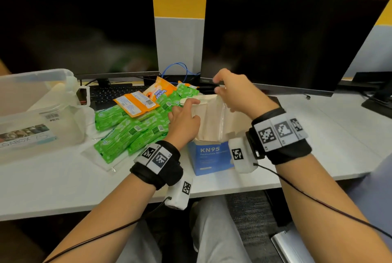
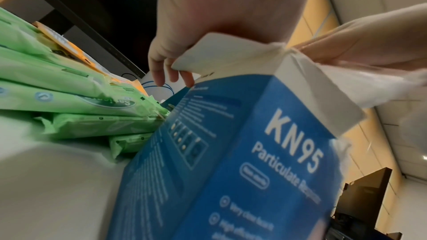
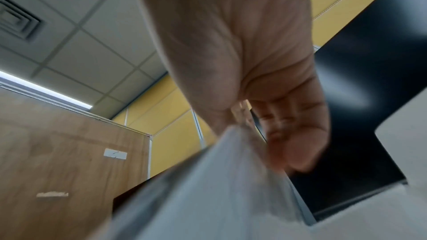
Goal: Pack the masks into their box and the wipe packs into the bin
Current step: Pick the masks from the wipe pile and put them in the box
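Observation:
A blue KN95 mask box [image 1: 209,157] stands upright near the desk's front edge with its top flaps open. My left hand [image 1: 187,112] grips the box's left flap [image 2: 219,52], fingers [image 2: 172,73] curled behind it. My right hand [image 1: 222,93] pinches the top of a white stack of masks [image 1: 214,118] that stands partly down in the box's opening; in the right wrist view the fingers [image 3: 291,134] close on the blurred masks [image 3: 219,180]. A pile of green wipe packs [image 1: 131,129] and orange wipe packs [image 1: 135,103] lies left of the box. The clear bin [image 1: 31,97] stands at far left.
Two dark monitors [image 1: 286,40] stand along the back of the white desk [image 1: 318,135]. A black keyboard [image 1: 110,93] lies behind the wipe pile, and a blue cable [image 1: 180,67] loops between the monitors. A flat clear packet [image 1: 99,158] lies under the green packs.

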Demonstrator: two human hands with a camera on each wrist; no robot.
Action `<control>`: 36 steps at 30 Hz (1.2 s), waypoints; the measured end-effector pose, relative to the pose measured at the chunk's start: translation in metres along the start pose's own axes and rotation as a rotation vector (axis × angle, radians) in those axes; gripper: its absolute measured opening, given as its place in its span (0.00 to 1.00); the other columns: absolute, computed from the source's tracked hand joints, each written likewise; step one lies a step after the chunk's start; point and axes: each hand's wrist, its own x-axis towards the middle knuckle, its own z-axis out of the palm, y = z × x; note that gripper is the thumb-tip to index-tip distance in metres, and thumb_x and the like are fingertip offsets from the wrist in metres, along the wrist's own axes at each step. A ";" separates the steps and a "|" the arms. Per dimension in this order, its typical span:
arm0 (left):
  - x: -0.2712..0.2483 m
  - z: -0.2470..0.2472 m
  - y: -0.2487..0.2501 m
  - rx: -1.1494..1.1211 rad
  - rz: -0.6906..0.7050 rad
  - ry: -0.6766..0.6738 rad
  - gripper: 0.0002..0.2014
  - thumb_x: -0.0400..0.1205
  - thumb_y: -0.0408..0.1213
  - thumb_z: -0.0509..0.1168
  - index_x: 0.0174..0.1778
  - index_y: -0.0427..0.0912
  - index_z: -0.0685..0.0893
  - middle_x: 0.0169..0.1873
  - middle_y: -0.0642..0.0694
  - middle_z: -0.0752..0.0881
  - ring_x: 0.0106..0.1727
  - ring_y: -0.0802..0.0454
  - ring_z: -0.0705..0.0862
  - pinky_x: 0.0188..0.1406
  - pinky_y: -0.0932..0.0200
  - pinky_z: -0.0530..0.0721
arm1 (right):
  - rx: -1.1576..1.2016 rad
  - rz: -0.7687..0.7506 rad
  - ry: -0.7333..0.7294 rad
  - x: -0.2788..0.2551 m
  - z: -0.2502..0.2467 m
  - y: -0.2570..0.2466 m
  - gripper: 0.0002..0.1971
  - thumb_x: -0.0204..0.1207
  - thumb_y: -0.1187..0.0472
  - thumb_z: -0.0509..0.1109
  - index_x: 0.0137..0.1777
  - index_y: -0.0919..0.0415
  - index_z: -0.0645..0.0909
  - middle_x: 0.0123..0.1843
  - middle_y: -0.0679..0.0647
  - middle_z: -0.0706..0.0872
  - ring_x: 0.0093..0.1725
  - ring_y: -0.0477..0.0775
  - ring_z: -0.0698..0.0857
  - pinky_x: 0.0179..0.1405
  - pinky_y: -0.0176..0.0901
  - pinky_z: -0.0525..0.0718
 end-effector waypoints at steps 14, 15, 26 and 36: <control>0.002 0.003 0.002 0.009 -0.021 0.020 0.21 0.82 0.33 0.53 0.70 0.54 0.70 0.65 0.41 0.66 0.70 0.41 0.62 0.65 0.50 0.65 | -0.346 0.047 -0.228 -0.012 -0.015 0.003 0.42 0.80 0.69 0.63 0.85 0.55 0.40 0.64 0.62 0.82 0.43 0.56 0.84 0.51 0.50 0.82; 0.002 0.004 0.001 0.010 -0.020 0.021 0.20 0.82 0.34 0.54 0.70 0.54 0.70 0.65 0.41 0.66 0.70 0.41 0.62 0.65 0.50 0.65 | -0.349 0.073 -0.242 -0.006 -0.008 0.004 0.45 0.78 0.67 0.67 0.85 0.56 0.40 0.68 0.63 0.80 0.50 0.59 0.85 0.57 0.51 0.83; 0.005 0.001 -0.005 -0.079 -0.035 -0.040 0.18 0.84 0.38 0.55 0.70 0.56 0.71 0.66 0.40 0.65 0.69 0.38 0.67 0.71 0.47 0.69 | -0.186 0.182 -0.168 0.022 0.039 0.032 0.51 0.73 0.72 0.66 0.84 0.55 0.32 0.50 0.62 0.87 0.48 0.58 0.89 0.63 0.58 0.83; 0.003 0.004 -0.004 -0.194 0.038 0.041 0.17 0.86 0.35 0.53 0.69 0.51 0.73 0.67 0.40 0.67 0.53 0.49 0.71 0.54 0.61 0.68 | 0.098 0.110 -0.445 0.012 0.059 0.008 0.47 0.76 0.70 0.68 0.84 0.61 0.38 0.60 0.66 0.85 0.51 0.60 0.87 0.53 0.50 0.88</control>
